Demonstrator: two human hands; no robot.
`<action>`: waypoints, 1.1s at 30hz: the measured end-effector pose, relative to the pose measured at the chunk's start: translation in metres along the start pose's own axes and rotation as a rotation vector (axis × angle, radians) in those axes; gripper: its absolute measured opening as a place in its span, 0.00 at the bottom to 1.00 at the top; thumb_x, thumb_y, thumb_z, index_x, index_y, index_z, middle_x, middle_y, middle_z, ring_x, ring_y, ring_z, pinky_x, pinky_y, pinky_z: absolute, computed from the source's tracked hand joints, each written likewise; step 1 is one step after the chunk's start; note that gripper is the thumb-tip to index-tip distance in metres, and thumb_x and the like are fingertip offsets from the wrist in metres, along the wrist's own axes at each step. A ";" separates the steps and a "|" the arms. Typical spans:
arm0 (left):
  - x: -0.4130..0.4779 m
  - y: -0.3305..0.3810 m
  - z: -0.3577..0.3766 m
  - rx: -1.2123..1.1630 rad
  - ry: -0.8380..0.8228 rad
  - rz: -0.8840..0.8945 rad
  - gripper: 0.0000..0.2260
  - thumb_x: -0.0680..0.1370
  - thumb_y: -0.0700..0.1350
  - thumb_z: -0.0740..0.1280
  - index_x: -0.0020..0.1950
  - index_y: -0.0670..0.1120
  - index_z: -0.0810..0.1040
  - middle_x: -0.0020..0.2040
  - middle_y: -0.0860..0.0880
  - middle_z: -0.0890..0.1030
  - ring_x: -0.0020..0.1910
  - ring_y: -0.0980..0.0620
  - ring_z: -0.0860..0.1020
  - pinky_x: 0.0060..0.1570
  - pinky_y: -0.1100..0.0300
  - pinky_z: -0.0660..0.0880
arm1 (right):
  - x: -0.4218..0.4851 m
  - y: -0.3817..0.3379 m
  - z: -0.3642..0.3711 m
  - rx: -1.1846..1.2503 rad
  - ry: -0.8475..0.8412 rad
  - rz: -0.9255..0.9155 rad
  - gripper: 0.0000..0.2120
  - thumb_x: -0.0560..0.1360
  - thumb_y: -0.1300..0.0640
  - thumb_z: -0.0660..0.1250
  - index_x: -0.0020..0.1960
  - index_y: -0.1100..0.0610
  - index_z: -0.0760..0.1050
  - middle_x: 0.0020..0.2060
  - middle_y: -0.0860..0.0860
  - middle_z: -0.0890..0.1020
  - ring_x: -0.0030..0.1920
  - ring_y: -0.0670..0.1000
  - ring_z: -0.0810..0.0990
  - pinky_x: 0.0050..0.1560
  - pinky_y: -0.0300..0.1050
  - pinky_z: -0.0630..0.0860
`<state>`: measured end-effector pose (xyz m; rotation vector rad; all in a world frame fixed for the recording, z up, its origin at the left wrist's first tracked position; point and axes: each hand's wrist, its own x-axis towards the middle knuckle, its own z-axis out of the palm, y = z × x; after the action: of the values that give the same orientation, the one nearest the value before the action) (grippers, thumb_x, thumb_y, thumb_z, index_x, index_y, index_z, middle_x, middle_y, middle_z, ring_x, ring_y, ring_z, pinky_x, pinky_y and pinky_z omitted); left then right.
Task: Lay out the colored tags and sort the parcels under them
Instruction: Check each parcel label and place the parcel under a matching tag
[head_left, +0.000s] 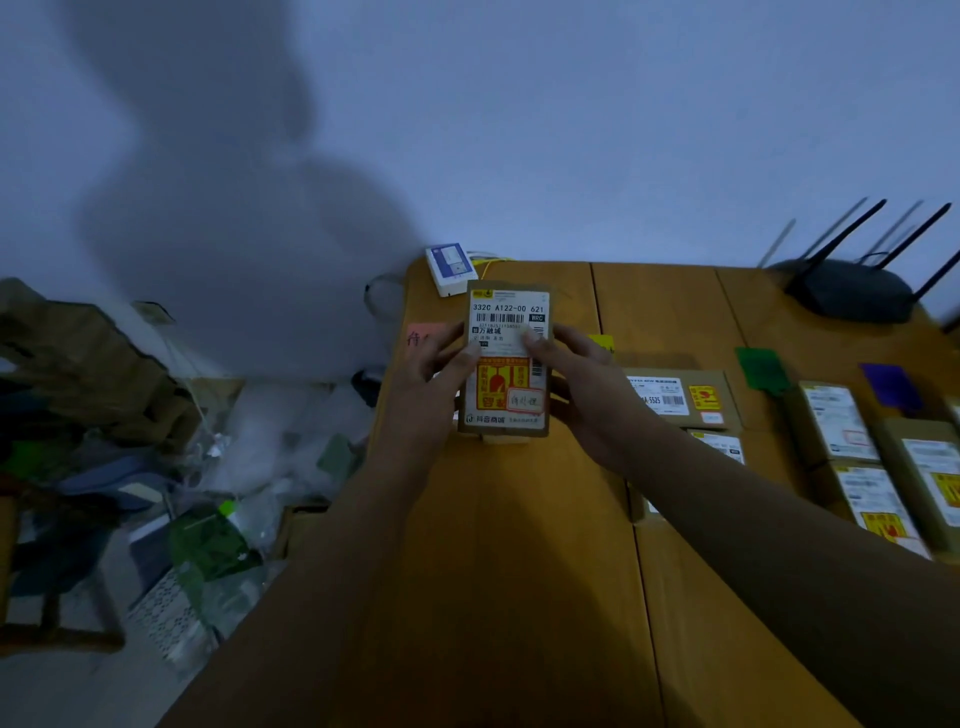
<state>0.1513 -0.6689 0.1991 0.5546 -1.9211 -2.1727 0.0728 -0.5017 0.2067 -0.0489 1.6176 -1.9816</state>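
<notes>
I hold a small brown parcel (506, 364) with a white shipping label and a red-and-yellow sticker above the wooden table (519, 519). My left hand (436, 379) grips its left edge and my right hand (582, 395) grips its right edge, thumbs on the label. A pink tag (423, 335) lies on the table behind my left hand. A yellow tag (602, 343) peeks out behind my right hand. Further right lie a green tag (761, 369) and a purple tag (891, 387). Parcels lie below the yellow tag (680, 397), the green tag (836, 423) and the purple tag (930, 483).
A black router (852, 288) with antennas stands at the table's back right. A white box (451, 268) with a yellow cable sits at the back edge. Left of the table, the floor holds piled bags (218, 545) and clutter. A wall rises behind.
</notes>
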 end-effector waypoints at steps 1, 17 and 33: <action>-0.001 -0.002 -0.001 -0.003 0.004 -0.008 0.15 0.83 0.49 0.69 0.70 0.55 0.80 0.61 0.50 0.86 0.55 0.50 0.87 0.47 0.55 0.85 | 0.000 0.003 0.000 -0.001 0.005 0.008 0.25 0.78 0.50 0.74 0.74 0.51 0.74 0.55 0.51 0.89 0.54 0.53 0.89 0.51 0.52 0.86; -0.006 -0.097 -0.043 0.044 0.076 -0.299 0.19 0.83 0.42 0.68 0.75 0.51 0.75 0.66 0.48 0.82 0.51 0.51 0.87 0.42 0.60 0.83 | 0.015 0.104 0.006 -0.116 0.177 0.235 0.30 0.78 0.52 0.76 0.76 0.56 0.69 0.63 0.57 0.83 0.60 0.57 0.86 0.57 0.56 0.85; 0.009 -0.208 -0.062 0.320 0.168 -0.506 0.17 0.87 0.43 0.60 0.76 0.45 0.74 0.55 0.51 0.83 0.42 0.60 0.83 0.31 0.72 0.77 | 0.055 0.211 0.013 -0.392 0.214 0.378 0.28 0.79 0.63 0.73 0.77 0.60 0.71 0.69 0.58 0.80 0.66 0.60 0.82 0.65 0.63 0.80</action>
<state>0.1894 -0.6987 -0.0130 1.3627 -2.2268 -1.9832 0.1173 -0.5597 0.0009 0.3063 1.9644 -1.4062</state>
